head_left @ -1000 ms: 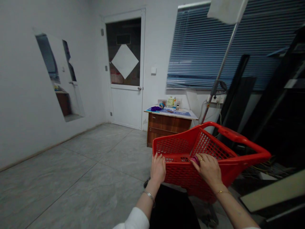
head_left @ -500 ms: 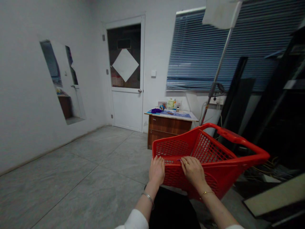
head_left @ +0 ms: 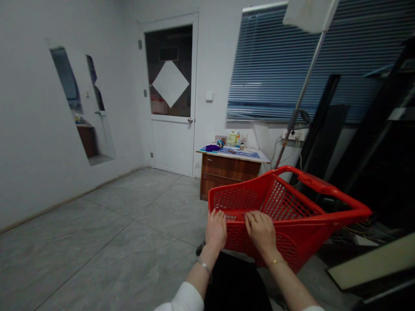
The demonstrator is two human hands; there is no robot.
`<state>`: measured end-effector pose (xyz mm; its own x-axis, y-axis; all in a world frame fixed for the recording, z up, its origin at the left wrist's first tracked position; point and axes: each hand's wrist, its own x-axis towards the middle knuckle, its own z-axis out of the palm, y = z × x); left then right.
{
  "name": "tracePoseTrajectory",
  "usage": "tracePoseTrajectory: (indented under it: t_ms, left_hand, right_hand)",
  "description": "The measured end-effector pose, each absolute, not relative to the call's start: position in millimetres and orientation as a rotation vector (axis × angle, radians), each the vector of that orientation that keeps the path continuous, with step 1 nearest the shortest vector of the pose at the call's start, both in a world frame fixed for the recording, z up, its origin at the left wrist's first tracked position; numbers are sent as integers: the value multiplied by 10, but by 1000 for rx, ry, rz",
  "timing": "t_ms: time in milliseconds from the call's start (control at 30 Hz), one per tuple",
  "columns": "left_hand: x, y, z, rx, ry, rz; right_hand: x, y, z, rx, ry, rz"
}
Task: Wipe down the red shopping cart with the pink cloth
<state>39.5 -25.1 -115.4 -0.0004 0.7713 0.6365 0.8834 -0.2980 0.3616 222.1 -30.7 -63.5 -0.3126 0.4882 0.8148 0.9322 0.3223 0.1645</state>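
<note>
A red plastic shopping cart basket with mesh walls stands in front of me, tilted toward the right. My left hand grips the near rim at its left corner, fingers curled over the edge. My right hand grips the same rim a little to the right, a ring on one finger. Both wrists carry thin bracelets. The inside of the basket shows nothing I can make out.
A wooden cabinet with small items on top stands against the far wall under a blue window blind. A white door is at the back. Dark panels and a slanted pole crowd the right. Grey tiled floor spreads left.
My right hand has slid left along the basket rim, closer to my left hand. A pinkish thing seen under it a second ago no longer shows.
</note>
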Motion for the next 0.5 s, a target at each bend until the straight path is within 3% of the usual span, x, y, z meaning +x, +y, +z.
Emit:
tracePoseTrajectory:
  t_ms: [233,500]
  left_hand:
    - [271,-246,-1178,-2120,-1742,-1117]
    - [292,-218,-1227,-2084,-1715,-1103]
  right_hand:
    - [1815,-306,-743,-1134,-1939,-807]
    - [3161,-250,-365,-1249,-1940,-1012]
